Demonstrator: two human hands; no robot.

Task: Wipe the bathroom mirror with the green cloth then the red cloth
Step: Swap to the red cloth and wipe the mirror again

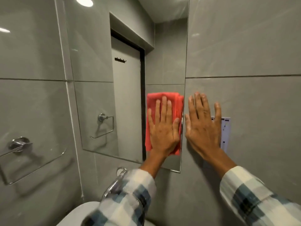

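Note:
The frameless bathroom mirror (127,95) hangs on the grey tiled wall and reflects a white door. A folded red cloth (151,101) lies flat against the mirror's lower right part, close to its right edge. My left hand (163,128) presses the cloth onto the glass with the palm flat and the fingers spread. My right hand (202,126) rests flat on the tile just right of the mirror's edge, fingers apart, holding nothing. No green cloth is in view.
A white wall plate (225,132) sits partly under my right hand. Below the mirror are a chrome tap (117,181) and a white basin (78,214). A chrome towel ring (17,144) is fixed to the left wall.

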